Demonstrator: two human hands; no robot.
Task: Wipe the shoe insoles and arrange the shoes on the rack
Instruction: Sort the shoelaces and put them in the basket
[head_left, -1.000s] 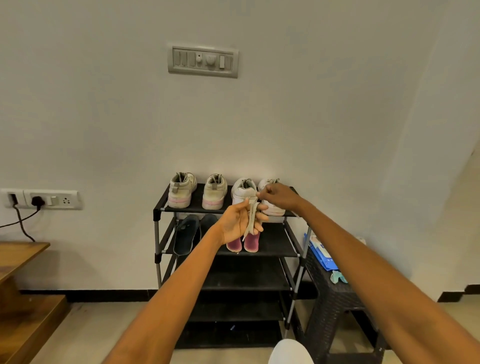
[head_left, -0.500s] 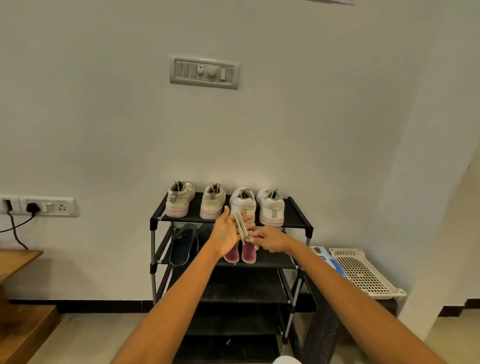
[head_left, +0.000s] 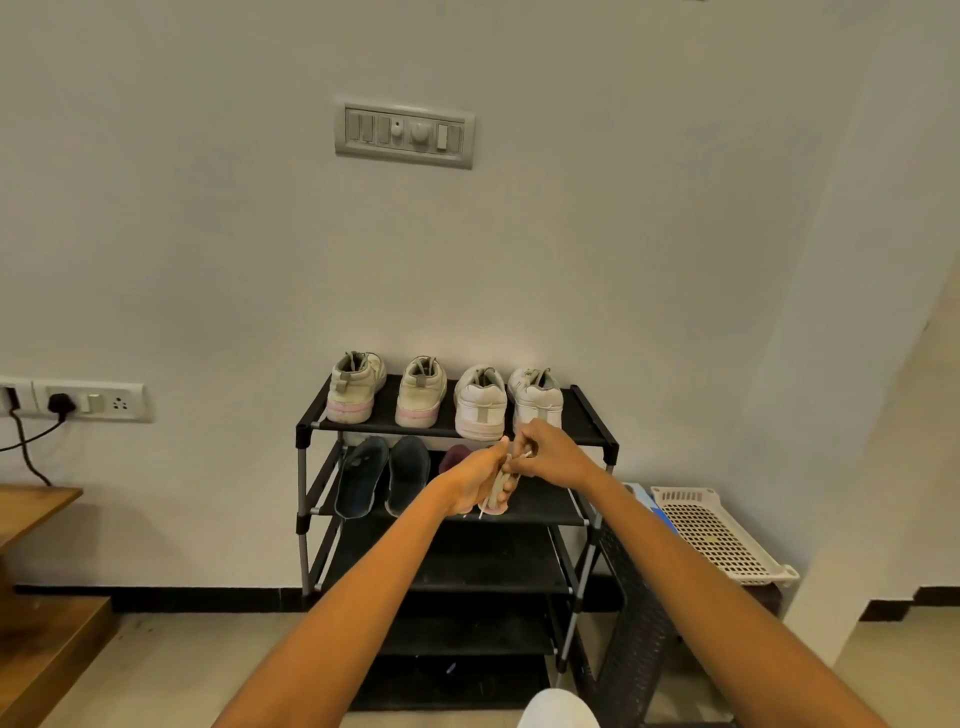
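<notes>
**Insole in hand at the shoe rack**

Both hands meet at centre frame, in front of the rack's second shelf. The left hand (head_left: 475, 480) is curled round a pale insole (head_left: 493, 491), which hangs edge-on below its fingers, while the right hand (head_left: 550, 457) pinches something small and light against the insole's upper end; whether that is a wipe or part of the insole itself is too small to tell. Bare forearms run up from the lower edge of the frame to the hands.

Just behind the hands stands the black shoe rack (head_left: 597, 415). On its second shelf lie dark slippers (head_left: 382, 475) at left, and a pink pair (head_left: 454, 457) is partly hidden by the left hand. On the top shelf, four pale sneakers (head_left: 480, 402) stand heels outward in a row. A perforated white basket (head_left: 717, 535) sits at lower right beside the rack, and a switch panel (head_left: 405, 132) is fixed to the wall above.

The step in hand appears to be the wiping or handling of one insole, with the shoes mostly arranged. The next move likely calls for finishing this insole and sliding it flat back into its sneaker without buckling it.
</notes>
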